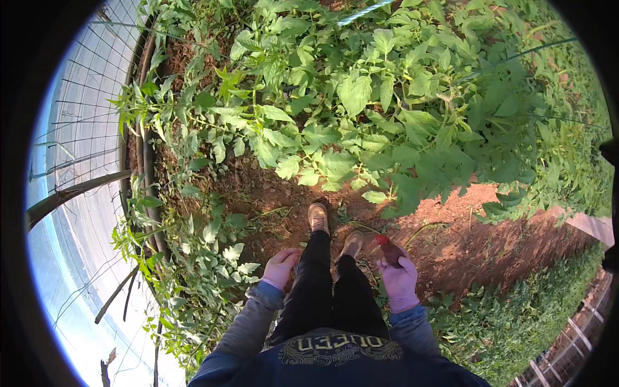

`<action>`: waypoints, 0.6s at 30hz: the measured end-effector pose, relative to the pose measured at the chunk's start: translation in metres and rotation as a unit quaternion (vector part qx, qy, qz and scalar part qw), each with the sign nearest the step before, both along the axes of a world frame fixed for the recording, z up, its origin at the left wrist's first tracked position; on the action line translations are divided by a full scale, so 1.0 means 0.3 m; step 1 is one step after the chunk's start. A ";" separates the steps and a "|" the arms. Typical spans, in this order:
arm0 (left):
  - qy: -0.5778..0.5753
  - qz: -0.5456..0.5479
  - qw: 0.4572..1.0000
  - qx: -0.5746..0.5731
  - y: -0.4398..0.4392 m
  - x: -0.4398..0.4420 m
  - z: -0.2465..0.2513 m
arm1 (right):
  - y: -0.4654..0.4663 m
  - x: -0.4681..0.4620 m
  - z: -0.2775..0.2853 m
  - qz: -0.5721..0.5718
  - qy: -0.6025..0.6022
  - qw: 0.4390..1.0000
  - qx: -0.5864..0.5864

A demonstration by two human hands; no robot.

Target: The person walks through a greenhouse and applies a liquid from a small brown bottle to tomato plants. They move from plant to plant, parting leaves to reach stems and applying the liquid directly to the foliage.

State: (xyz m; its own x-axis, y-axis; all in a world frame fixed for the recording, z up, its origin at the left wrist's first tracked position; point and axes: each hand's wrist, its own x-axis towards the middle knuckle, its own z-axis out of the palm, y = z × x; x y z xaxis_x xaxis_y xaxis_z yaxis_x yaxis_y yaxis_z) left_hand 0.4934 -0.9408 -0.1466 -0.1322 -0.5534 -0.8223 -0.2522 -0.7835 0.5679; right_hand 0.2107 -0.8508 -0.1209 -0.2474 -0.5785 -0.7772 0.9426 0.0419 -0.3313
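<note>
My right hand (401, 279), in a thin pinkish glove, grips a small dark reddish-brown object (390, 252) with a bright red rounded top. It looks like a small bottle, though its exact kind is unclear. Beside my left thigh is my left hand (280, 269), gloved the same way, its fingers bent and drawn together. Whether something small sits between those fingertips cannot be made out. Leafy tomato plants (333, 159) spread in front of my shoes (317, 216), and more foliage (227, 261) grows close by my left hand.
Bare reddish soil (449, 251) forms the path under me. To the left stand a wire mesh (92, 96), plastic sheeting (77, 271) and a wooden pole (77, 196). A pale blue cord (365, 13) crosses above the plants. Low greenery (512, 319) lines the right side.
</note>
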 end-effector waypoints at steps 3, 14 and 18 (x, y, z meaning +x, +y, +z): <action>-0.013 0.026 0.999 -0.016 -0.029 0.061 -0.033 | -0.050 -0.081 0.075 -0.028 0.000 1.000 -0.009; 0.070 0.040 0.996 -0.035 -0.210 -0.167 0.047 | -0.180 -0.323 0.206 -0.022 0.014 0.999 -0.044; 0.057 0.056 0.996 -0.045 -0.175 -0.238 0.058 | -0.229 -0.316 0.161 0.043 -0.033 0.998 -0.032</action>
